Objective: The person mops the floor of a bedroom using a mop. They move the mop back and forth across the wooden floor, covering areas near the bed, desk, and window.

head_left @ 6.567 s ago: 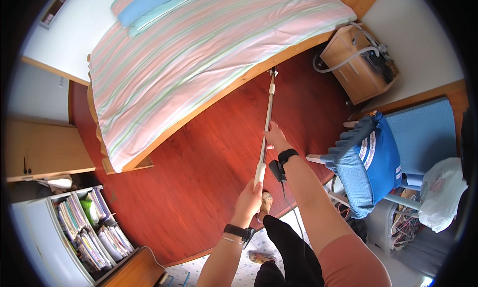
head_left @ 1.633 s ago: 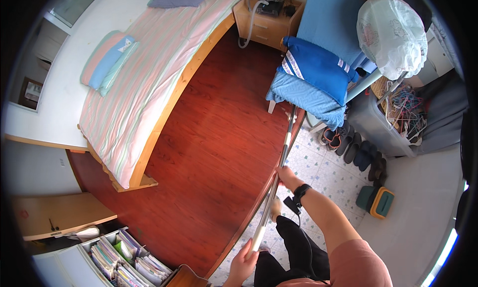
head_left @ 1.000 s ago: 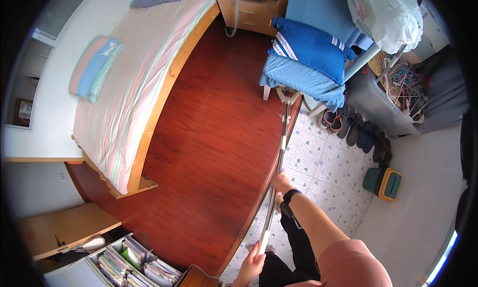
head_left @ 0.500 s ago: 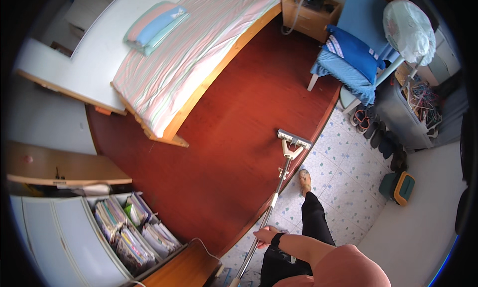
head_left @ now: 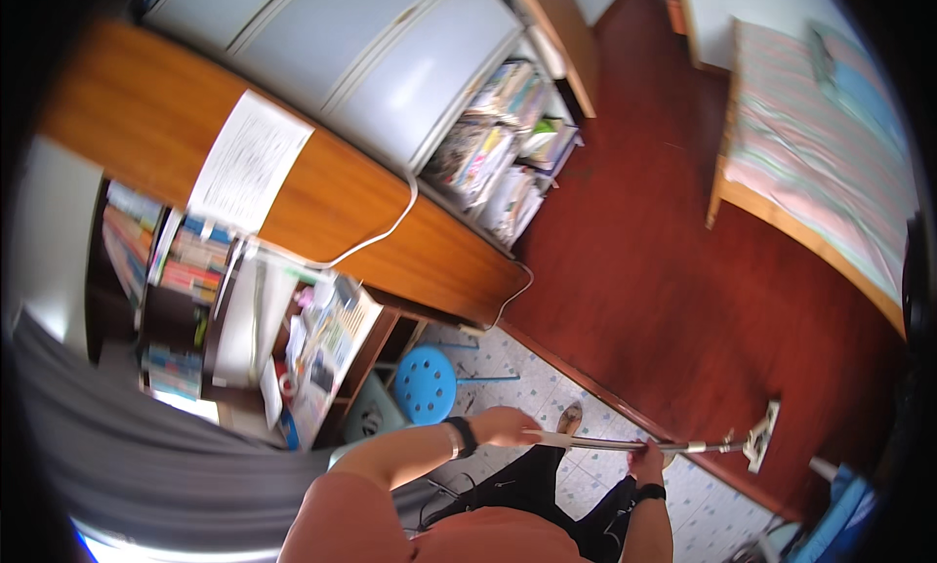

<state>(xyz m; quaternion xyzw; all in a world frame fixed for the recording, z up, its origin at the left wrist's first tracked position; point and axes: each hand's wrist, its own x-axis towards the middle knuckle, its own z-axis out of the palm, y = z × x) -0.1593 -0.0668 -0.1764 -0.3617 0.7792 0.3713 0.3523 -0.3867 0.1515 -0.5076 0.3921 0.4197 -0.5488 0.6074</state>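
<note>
I hold a long, thin metal mop pole [head_left: 605,445] in both hands, running almost level across the lower part of the view. My left hand [head_left: 504,427], with a dark band on its wrist, grips the near end. My right hand [head_left: 645,460], also with a dark wristband, grips the pole further along. The flat mop head [head_left: 759,434] rests on the red wooden floor [head_left: 664,270], just past the edge of the patterned tile floor [head_left: 532,387]. My dark trousers and one foot [head_left: 570,419] show below the pole.
A blue round stool [head_left: 429,382] stands on the tiles beside a wooden desk unit [head_left: 322,221] with a white cable [head_left: 390,221]. Low shelves packed with books [head_left: 503,163] lie behind it. A striped bed [head_left: 830,143] stands at the right, and a blue object [head_left: 830,524] at the lower right.
The view has swung round, so the desk and shelves now fill the left. The mop head has come back from the blue chair to the edge of the red floor.
</note>
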